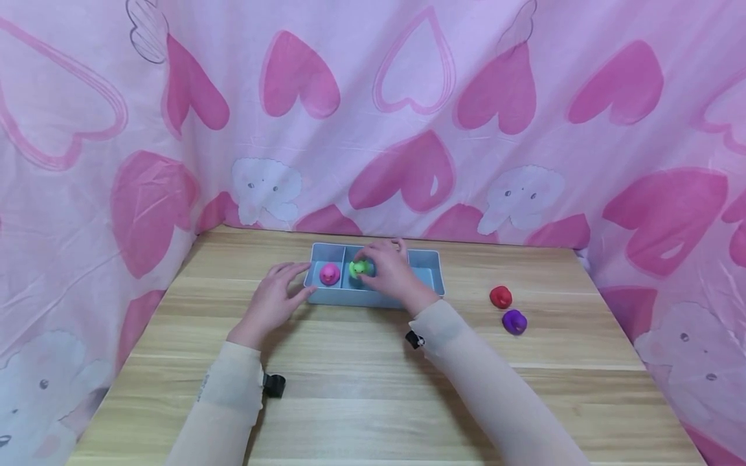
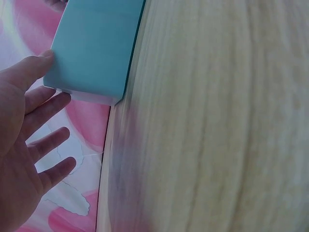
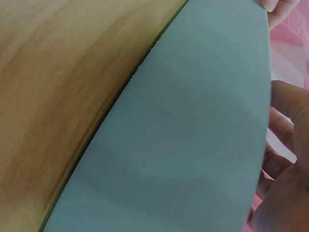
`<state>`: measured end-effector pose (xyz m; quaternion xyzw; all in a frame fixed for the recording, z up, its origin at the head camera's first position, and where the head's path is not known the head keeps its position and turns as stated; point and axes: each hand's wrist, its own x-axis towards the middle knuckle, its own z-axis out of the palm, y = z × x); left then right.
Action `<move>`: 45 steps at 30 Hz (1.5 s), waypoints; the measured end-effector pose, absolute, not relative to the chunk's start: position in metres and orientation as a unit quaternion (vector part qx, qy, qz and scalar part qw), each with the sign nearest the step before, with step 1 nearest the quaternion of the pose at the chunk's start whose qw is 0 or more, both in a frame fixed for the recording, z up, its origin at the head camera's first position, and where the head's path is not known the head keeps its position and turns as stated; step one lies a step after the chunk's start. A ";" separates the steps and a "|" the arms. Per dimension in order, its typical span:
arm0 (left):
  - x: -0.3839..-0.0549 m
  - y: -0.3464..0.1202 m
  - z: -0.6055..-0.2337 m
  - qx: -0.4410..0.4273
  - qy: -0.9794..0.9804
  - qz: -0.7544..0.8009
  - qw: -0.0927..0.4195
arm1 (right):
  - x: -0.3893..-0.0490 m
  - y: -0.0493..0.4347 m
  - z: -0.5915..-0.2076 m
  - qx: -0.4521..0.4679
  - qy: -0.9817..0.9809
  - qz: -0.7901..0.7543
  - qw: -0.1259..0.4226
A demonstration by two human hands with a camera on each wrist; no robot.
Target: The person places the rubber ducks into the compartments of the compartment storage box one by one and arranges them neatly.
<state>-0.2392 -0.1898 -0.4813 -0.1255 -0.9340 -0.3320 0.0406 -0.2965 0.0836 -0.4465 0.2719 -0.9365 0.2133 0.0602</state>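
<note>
A grey-blue divided box (image 1: 355,298) lies lengthwise near the back of the table. My left hand (image 1: 272,303) is at its left end, fingers spread and fairly straight; in the left wrist view the thumb (image 2: 30,69) touches the box's corner by the rim. A pink toy duck (image 1: 329,274) sits in the left compartment. Over the middle compartment, my right hand (image 1: 389,270) pinches a green toy duck (image 1: 358,269) between thumb and forefinger. The right wrist view shows mostly the box's front wall (image 3: 178,116), which hides that duck.
To the right of the box, a red toy duck (image 1: 500,297) and a purple toy duck (image 1: 515,321) lie close together on the wooden table (image 1: 350,388). A pink heart-patterned curtain (image 1: 402,65) hangs behind the table and along both sides.
</note>
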 end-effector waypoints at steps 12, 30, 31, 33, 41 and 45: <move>-0.239 -0.191 -0.481 -0.120 -0.936 -0.330 0.034 | -0.303 0.079 -0.455 0.275 -0.944 0.177 0.044; -0.240 -0.190 -0.482 -0.123 -0.933 -0.335 0.037 | -0.309 0.074 -0.457 0.255 -0.953 0.164 0.022; -0.240 -0.190 -0.482 -0.122 -0.933 -0.335 0.037 | -0.309 0.073 -0.457 0.255 -0.953 0.161 0.021; -0.240 -0.190 -0.482 -0.124 -0.934 -0.334 0.037 | -0.310 0.072 -0.457 0.252 -0.955 0.156 0.016; -0.240 -0.189 -0.483 -0.122 -0.935 -0.333 0.028 | -0.309 0.070 -0.455 0.253 -0.956 0.147 -0.004; -0.240 -0.190 -0.481 -0.120 -0.935 -0.332 0.030 | -0.310 0.069 -0.455 0.250 -0.958 0.144 -0.006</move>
